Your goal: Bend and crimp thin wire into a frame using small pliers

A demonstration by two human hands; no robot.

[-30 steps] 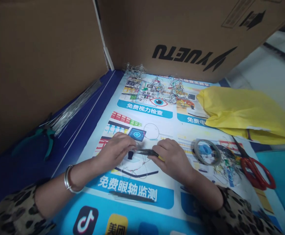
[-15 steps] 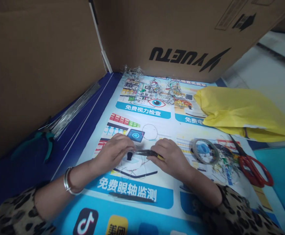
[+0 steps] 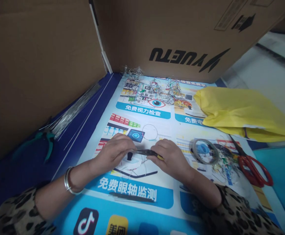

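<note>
My right hand (image 3: 170, 158) is closed round the handles of small dark-jawed pliers (image 3: 144, 152) with a bit of yellow on the grip. Their jaws point left and reach the fingertips of my left hand (image 3: 115, 148). That hand is pinched on a thin wire (image 3: 145, 165), whose fine loops hang below both hands over the printed sheet. The exact spot where the jaws meet the wire is too small to make out. Just beyond my hands lies a single ring of thin wire (image 3: 150, 132).
Right: a tape roll (image 3: 204, 151), tangled wire pieces (image 3: 227, 166), red-handled scissors (image 3: 255, 169), a yellow bag (image 3: 245, 109). Left: teal-handled pliers (image 3: 49, 143) and a bundle of straight wires (image 3: 75, 111). Wire figures (image 3: 157, 88) stand at the back before a cardboard box (image 3: 181, 29).
The pliers have tilted slightly at my left fingertips, and the hanging wire loop has shifted a little. Both hands stay in nearly the same place.
</note>
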